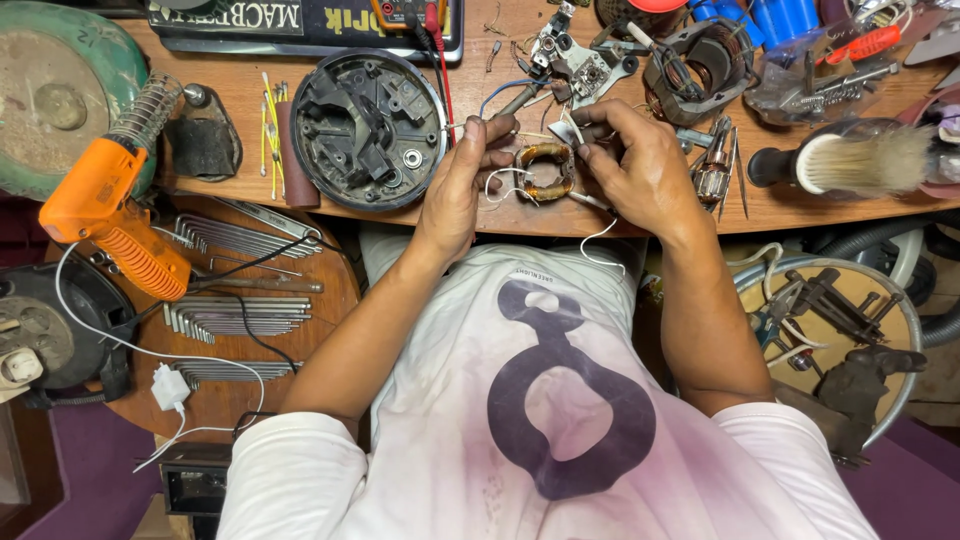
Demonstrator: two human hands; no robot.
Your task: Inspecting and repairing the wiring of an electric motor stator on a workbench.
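Bench: I see a wooden workbench [300,205].
Landmark: round black housing [368,129] lying on it.
Right of housing: copper coil [546,171], shaving brush [850,160].
Left of housing: soldering stand [200,135].

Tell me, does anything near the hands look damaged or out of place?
Nothing looks clearly damaged. The copper stator coil lies bare between the left hand and right hand, its white wires trailing off the workbench edge.

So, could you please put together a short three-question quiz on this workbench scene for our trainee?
1. True or false: the left hand holds a soldering iron.
2. What does the right hand steady? A) copper coil B) shaving brush C) orange gun
3. Which round part lies left of the left hand?

Key: 1. True. 2. A. 3. The black round housing.
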